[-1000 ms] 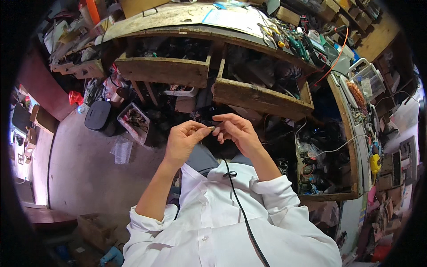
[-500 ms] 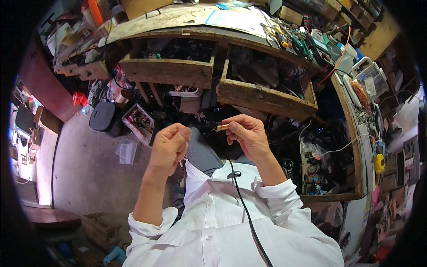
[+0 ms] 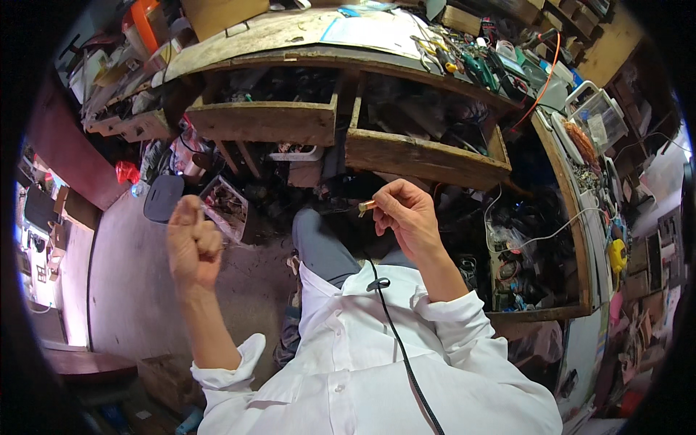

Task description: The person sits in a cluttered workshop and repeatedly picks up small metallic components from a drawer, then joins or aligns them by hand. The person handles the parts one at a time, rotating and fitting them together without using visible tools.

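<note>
My right hand (image 3: 409,219) is raised over my lap. Its thumb and forefinger pinch a small brass-coloured cylindrical piece (image 3: 367,206), whose free end points left. Out to the left, my left hand (image 3: 194,250) is closed, with curled fingers and some motion blur. Whatever it may hold is too small and smeared to make out. Behind that hand lie the dark bin (image 3: 164,194) and an open box of scraps (image 3: 226,206) on the floor.
A wooden workbench (image 3: 283,45) stands ahead with two open drawers, the left drawer (image 3: 261,122) and the right drawer (image 3: 428,156), filled with parts. Tools (image 3: 475,69) crowd its right side. A black cord (image 3: 395,330) hangs down my white shirt.
My left hand has swung away to the left, from beside my right hand to in front of the bin. The right hand still pinches the brass piece, nearly in place.
</note>
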`<state>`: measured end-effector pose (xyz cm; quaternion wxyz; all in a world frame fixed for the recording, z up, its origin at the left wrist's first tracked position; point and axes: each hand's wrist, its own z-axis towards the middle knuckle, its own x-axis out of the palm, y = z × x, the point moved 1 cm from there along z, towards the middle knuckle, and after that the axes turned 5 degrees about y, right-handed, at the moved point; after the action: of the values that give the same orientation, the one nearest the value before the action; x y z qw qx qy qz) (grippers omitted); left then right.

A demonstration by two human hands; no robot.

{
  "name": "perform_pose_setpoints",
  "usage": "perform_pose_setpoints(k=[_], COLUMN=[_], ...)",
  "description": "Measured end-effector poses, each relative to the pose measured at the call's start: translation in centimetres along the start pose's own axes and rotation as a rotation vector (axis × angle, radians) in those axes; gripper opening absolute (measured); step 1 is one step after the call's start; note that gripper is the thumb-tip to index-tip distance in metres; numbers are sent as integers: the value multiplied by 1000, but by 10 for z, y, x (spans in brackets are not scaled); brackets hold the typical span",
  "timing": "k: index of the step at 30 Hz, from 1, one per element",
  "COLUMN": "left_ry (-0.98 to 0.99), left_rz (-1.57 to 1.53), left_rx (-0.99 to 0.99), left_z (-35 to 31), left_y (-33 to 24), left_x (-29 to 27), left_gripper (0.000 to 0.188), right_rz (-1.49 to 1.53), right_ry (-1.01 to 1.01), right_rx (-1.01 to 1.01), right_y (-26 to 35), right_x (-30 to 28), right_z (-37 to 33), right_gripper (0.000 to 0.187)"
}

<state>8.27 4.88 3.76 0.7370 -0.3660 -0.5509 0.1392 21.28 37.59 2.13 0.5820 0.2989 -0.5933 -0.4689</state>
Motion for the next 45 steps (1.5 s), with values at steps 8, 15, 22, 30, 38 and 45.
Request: perform_pose_setpoints(k=[8,15,22,30,38,45], left_ry=[-150,-428,291,475,125,-187], left_rz=[-175,82,409,566,136,277], left_rx=[304,402,-90,-307,22,305], left_z=[-1,-1,-9,-11,-6,4], left_y=[-86,-62,47,75,36,6], left_x=[-101,-86,41,57,30,-1], left_gripper=[23,26,70,32,32,29], right_rz=[5,18,-66,-82,38,80], right_ry=[-8,59,176,137,87,79], right_rx=[-49,-23,18,14,23,35], right_y=[3,5,9,7,6,4], right_x=[-5,14,43,37,23,14], right_z=[3,8,8,8,5,1], right_gripper=[13,12,13,13,12,12])
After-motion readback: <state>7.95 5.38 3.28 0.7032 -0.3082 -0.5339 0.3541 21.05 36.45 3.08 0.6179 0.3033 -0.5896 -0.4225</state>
